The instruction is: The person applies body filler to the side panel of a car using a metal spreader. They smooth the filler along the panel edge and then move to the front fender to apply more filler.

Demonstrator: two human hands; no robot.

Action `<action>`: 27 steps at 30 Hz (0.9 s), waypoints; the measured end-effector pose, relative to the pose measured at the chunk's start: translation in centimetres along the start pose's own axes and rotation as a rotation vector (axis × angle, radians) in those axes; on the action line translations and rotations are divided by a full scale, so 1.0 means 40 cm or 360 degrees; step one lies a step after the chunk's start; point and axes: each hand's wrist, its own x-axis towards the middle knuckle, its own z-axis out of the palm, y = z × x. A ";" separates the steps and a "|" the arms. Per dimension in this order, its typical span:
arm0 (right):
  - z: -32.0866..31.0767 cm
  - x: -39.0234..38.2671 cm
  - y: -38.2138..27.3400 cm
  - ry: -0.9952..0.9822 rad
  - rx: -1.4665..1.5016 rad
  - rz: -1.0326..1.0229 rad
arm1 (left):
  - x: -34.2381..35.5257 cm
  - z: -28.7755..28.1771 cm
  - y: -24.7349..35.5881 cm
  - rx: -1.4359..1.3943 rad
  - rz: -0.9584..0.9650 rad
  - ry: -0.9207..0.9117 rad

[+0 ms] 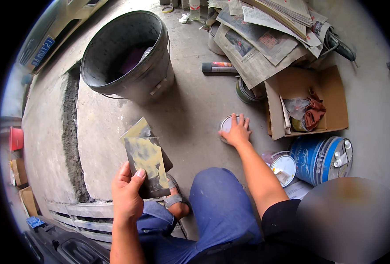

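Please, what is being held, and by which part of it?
The left hand holds smeared scrapers by their lower left side. The right hand is on a tin; whether it grips is unclear.

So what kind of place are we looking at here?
Probably a vehicle body-repair or paint workshop: there's a blue vehicle licence plate at upper left, two flat spreaders smeared yellowish in the left hand, and newspapers piled near a blue drum.
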 end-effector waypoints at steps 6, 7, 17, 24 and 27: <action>-0.024 0.068 0.081 0.0945 0.0140 -0.0525 | -0.008 -0.006 0.004 -0.0034 -0.0034 -0.0063; -0.030 0.087 0.082 0.1246 0.0229 -0.0745 | -0.012 -0.005 0.001 -0.0024 -0.0049 -0.0021; 0.117 0.170 0.168 0.0993 0.0278 -0.0814 | -0.015 -0.023 -0.024 0.0013 -0.0074 0.0075; 0.067 0.059 0.101 0.0268 -0.0399 -0.0746 | -0.014 0.011 0.003 -0.0032 0.0007 0.0019; 0.074 0.128 0.176 0.0468 -0.0360 -0.0570 | -0.010 0.014 0.000 -0.0023 -0.0014 0.0012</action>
